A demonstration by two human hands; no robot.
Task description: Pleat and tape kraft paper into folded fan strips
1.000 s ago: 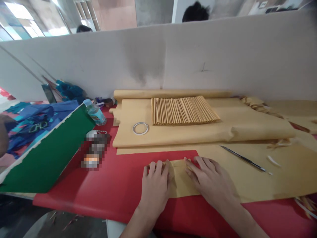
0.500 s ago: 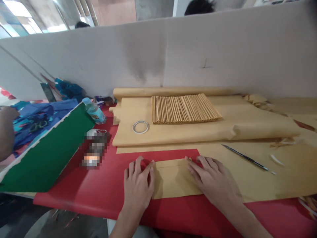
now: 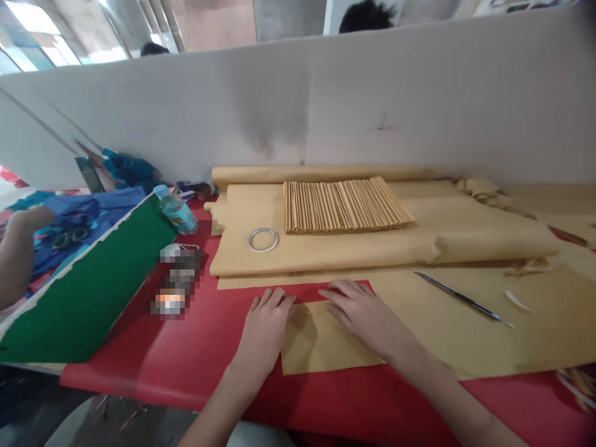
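On the red sheet [image 3: 195, 347] in front of me lies a small piece of brown paper [image 3: 321, 344], flat, with a narrow crease along its far edge. My left hand [image 3: 267, 326] is at the paper's far left corner, thumb and fingertips closed together on the edge. My right hand [image 3: 361, 310] rests over the far edge towards the right, its fingers stretched out and pointing left. That hand covers the paper's far right corner. A slim dark craft knife [image 3: 459, 295] lies to the right, apart from both hands.
Behind are layered brown paper [image 3: 246, 261], a row of folded brown strips [image 3: 344, 208] and a tape roll [image 3: 262, 239]. A plastic bottle [image 3: 177, 211], a blurred-out object [image 3: 177, 282] and a green board [image 3: 102, 292] stand left. Another person's arm [image 3: 21, 248] reaches in. A white partition [image 3: 186, 118] rises behind.
My right hand has slid left along the paper's far edge, nearer my left hand. My left hand has shifted slightly, its fingers closer together. The other person's arm has moved further into view.
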